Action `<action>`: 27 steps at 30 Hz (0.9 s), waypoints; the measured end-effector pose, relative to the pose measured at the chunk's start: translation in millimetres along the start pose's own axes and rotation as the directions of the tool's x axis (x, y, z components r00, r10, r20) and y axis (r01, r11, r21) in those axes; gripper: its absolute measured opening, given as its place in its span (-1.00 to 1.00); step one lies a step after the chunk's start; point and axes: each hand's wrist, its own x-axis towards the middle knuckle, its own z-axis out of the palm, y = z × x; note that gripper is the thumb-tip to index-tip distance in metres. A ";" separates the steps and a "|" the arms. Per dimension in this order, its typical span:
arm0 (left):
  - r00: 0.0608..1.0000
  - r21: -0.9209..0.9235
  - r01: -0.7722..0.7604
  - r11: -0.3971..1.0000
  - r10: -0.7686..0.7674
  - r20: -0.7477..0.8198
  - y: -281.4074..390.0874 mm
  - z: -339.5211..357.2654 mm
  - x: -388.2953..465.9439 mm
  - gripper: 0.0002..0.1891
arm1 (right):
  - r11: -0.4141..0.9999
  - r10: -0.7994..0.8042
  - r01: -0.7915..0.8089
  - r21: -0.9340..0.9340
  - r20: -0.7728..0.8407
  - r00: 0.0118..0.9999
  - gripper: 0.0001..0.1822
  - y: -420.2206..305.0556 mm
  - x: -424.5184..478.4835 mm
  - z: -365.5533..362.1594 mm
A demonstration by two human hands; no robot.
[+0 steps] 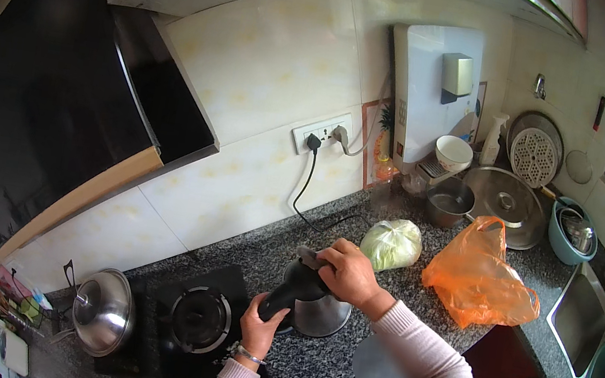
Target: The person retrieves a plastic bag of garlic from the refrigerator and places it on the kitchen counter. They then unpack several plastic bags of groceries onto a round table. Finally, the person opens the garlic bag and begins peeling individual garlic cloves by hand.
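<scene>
My left hand (pixel 260 325) is closed around the black handle of an electric kettle (pixel 320 316). The kettle has a metal body and stands on the granite counter. At the kettle's black top is my right hand (pixel 350 272), its fingers holding a dark grey lid part (pixel 311 258). Just behind my right hand lies a knotted clear plastic bag with pale green contents (pixel 392 243). An orange plastic bag (pixel 476 279) rests farther right. A round grey disc (pixel 379 365) lies below my right forearm. The kettle's inside is hidden.
To the left are a gas burner (pixel 200 319) and a lidded metal wok (pixel 103 312). A black plug (pixel 313 142) sits in the wall socket. A saucepan (pixel 449 202), a large pan lid (pixel 506 202), a blue basin (pixel 569 240) and a sink (pixel 582 322) are at the right.
</scene>
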 end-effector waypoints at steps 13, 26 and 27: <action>0.980 -0.043 -0.070 0.997 0.077 0.181 48.6 17.6 -45.5 -0.33 | 0.931 0.176 -0.181 0.316 0.044 0.983 -0.70 -71.2 -71.7 -34.3; 0.964 -0.147 -0.132 0.980 0.162 0.211 34.7 41.5 -54.0 -0.17 | 0.992 0.102 -0.106 0.062 0.062 0.993 -0.55 -15.4 -118.6 23.7; 0.964 -0.169 -0.103 0.980 0.141 0.227 32.9 41.2 -53.6 -0.16 | 0.990 0.128 -0.135 0.048 0.130 0.983 -0.58 -11.7 -136.4 28.5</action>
